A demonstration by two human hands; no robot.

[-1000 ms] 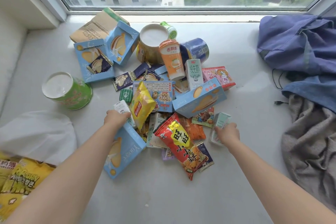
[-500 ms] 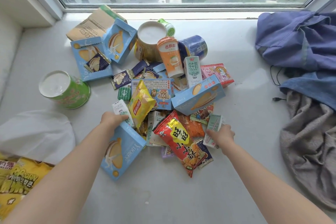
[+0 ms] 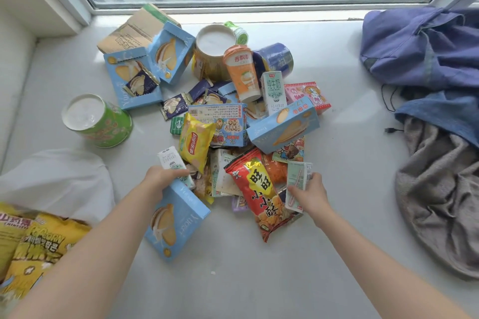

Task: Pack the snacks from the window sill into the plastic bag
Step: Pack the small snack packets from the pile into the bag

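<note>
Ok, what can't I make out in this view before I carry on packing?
Head view:
- Plastic bag: cut by left edge; opening not visible.
- Left hand: its back hides the grip; small white carton or blue box, unclear.
- Packets under red snack bag: mostly covered.
- Yellow bags: cut off by the corner and left forearm.
- Pale green carton in right hand: print too small.

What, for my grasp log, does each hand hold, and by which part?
The left hand grips the small white carton by its near end; the right hand grips the pale green carton by its near right edge.
</note>
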